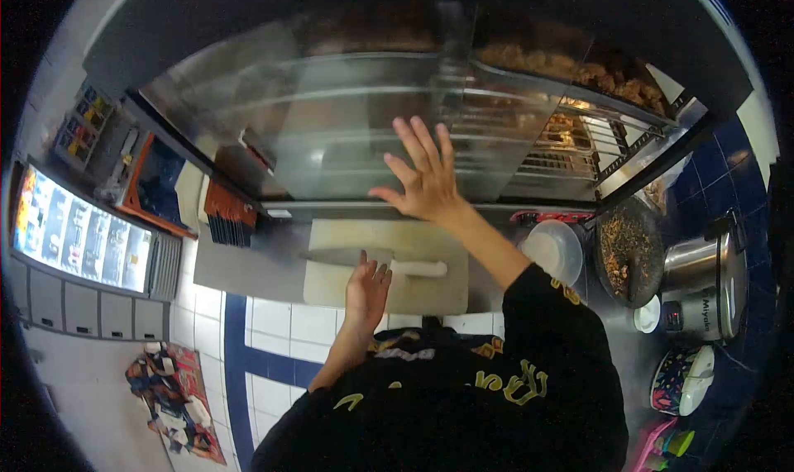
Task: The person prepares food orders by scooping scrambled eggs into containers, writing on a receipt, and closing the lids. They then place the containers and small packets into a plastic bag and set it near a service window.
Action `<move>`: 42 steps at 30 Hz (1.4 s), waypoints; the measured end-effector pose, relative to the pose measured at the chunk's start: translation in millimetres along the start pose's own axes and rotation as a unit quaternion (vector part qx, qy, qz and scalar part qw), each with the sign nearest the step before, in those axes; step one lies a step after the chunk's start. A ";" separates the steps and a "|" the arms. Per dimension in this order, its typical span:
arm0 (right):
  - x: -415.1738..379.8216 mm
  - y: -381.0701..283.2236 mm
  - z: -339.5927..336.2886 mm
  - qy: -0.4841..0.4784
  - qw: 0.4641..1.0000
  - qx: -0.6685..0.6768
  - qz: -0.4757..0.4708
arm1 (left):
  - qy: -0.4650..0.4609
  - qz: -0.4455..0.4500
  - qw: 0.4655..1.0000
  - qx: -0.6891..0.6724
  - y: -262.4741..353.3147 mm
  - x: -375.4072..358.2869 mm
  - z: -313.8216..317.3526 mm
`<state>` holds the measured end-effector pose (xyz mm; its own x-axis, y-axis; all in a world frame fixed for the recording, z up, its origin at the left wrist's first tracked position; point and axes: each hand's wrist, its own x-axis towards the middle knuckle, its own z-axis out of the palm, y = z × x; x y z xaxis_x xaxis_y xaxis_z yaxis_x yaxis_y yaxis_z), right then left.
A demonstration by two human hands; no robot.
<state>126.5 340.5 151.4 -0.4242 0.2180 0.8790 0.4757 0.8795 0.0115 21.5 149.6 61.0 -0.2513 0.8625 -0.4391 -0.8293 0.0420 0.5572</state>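
My right hand [426, 174] is raised with its fingers spread against, or just in front of, the sliding glass door [331, 141] of a food display case. Lower down, my left hand [368, 290] hovers at the cutting board [389, 234] with its fingers loosely apart, holding nothing I can see. A knife [347, 255] with a white handle lies flat across the board, close beyond the left fingertips. On the case's right side, fried food pieces [571, 71] rest on an upper tray, and a wire rack [571, 158] sits below, seen past the door's edge.
To the right stand a clear plastic bowl [552, 253], a stone mortar [630, 249] with chopped food and a steel rice cooker [703, 286]. A stack of orange-brown folders or boxes [227, 216] stands left of the board. A lit drinks fridge [87, 232] is farther left.
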 end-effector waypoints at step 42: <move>-619.2 -791.1 -771.0 0.490 0.348 -0.487 0.634 | -0.708 -0.294 0.495 0.410 -660.7 -662.2 -32.1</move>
<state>607.0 -816.4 -34.3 0.8418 -0.4987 0.2065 0.0394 -0.3247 -0.9450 719.8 -465.5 -39.0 0.9955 0.0440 -0.0841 0.0746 0.1852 0.9799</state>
